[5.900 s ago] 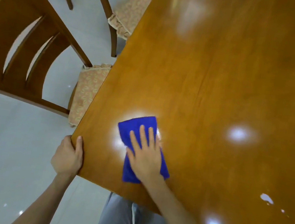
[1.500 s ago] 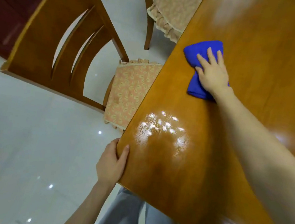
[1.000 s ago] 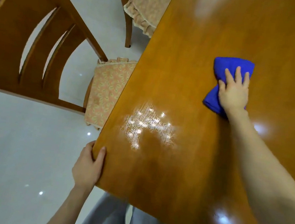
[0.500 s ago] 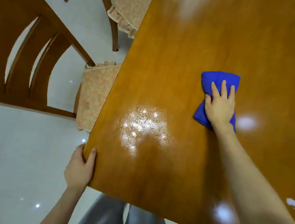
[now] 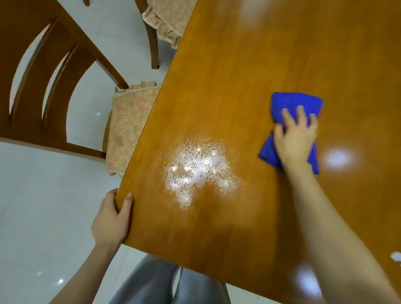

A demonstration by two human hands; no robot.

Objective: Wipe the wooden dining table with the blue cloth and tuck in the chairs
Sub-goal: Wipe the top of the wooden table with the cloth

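The wooden dining table (image 5: 270, 46) fills the right of the view, glossy with light spots and a streaky wet patch (image 5: 199, 166) near its near-left corner. A folded blue cloth (image 5: 295, 104) lies on the tabletop, right of the patch. My right hand (image 5: 294, 140) presses flat on the cloth, fingers spread. My left hand (image 5: 113, 219) grips the table's near-left corner, thumb on top. A wooden chair (image 5: 36, 61) with a patterned seat cushion (image 5: 128, 125) stands at the table's left side, its seat partly under the edge.
A second chair with a frilled cushion (image 5: 170, 11) stands farther along the left side. Pale glossy floor tiles (image 5: 23, 206) lie left and below. My grey trouser legs (image 5: 171, 297) are against the near edge of the table.
My right hand and the cloth slid from the table's left edge out to the right, then back toward me. My left hand stays on the corner.
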